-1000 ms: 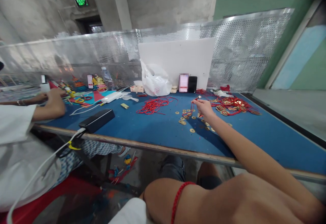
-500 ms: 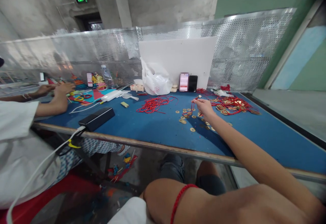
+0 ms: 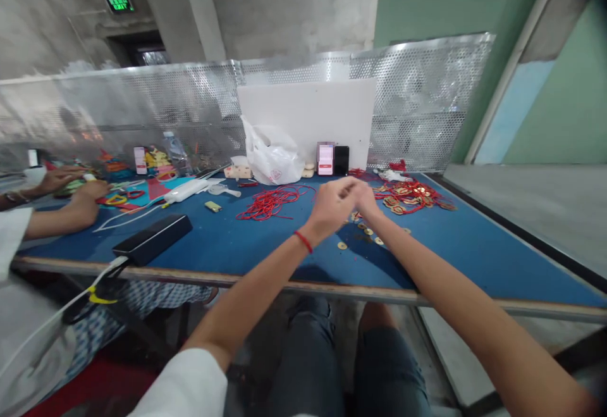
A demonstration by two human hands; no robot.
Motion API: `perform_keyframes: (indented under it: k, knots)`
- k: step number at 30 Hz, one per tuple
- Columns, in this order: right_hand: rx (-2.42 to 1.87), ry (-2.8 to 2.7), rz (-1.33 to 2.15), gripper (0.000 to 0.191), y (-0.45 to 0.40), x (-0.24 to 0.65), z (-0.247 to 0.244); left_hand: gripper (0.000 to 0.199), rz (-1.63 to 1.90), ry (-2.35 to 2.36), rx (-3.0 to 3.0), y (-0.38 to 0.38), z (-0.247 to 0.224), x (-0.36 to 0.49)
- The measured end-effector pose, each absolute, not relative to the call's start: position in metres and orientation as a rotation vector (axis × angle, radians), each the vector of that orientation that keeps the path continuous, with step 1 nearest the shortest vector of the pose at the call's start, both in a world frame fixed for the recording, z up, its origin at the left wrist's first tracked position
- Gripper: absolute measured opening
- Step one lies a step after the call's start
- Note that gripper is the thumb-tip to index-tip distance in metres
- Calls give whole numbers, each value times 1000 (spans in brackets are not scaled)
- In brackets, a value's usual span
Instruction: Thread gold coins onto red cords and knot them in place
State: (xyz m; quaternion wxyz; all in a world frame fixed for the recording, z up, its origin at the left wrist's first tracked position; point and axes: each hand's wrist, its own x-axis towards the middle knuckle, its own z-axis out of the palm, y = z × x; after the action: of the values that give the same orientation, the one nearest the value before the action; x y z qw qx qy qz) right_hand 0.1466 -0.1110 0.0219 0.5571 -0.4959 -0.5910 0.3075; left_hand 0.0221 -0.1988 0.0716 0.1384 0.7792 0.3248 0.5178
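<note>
My left hand (image 3: 329, 205), with a red braided bracelet (image 3: 303, 242) at the wrist, is raised over the blue table. Its fingers are curled and meet those of my right hand (image 3: 365, 199). Closed as well, my right hand held a red cord half a second ago; the hands now cover whatever lies between the fingers. Just below them, several brass-coloured round coins with holes (image 3: 342, 246) are scattered. To the left is a loose heap of red cords (image 3: 270, 203). Right of my hands lies a pile of coins strung on red cord (image 3: 412, 195).
Two phones (image 3: 325, 159) lean against a white board (image 3: 308, 107) at the back, beside a white plastic bag (image 3: 275, 159). A black box (image 3: 152, 240) with cables and a white power strip (image 3: 186, 190) lie left. A co-worker's hands (image 3: 85, 199) work at far left.
My left arm has come up from below the table edge, and its hand has joined my right hand. The view has turned slightly to the right. The red cord at my right hand is now hidden.
</note>
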Motion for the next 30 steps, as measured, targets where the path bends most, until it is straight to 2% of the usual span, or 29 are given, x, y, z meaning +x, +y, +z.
perform_keyframes:
  k: [3,5,11,18,23,27,30]
  knots:
    - [-1119,-1515,527,26,-110,151,23,8,1481,960,1818,-135,52,18]
    - [-1132,-1637,348,30,-109,155,22,10,1497,1006,1731,-113,36,18]
    - [-1388,-1901,-59,31,-120,154,23,8,1543,961,1498,-109,15,25]
    - [-1461,-2073,-280,35,-133,142,27,13,1546,856,1225,-108,16,22]
    - [-1350,-2018,-53,34,-123,142,23,14,1441,851,989,-108,16,18]
    - [-1206,-1875,305,30,-110,144,18,15,1321,840,857,-106,17,13]
    - [-1151,-1704,701,26,-109,144,18,15,1276,849,842,-105,17,10]
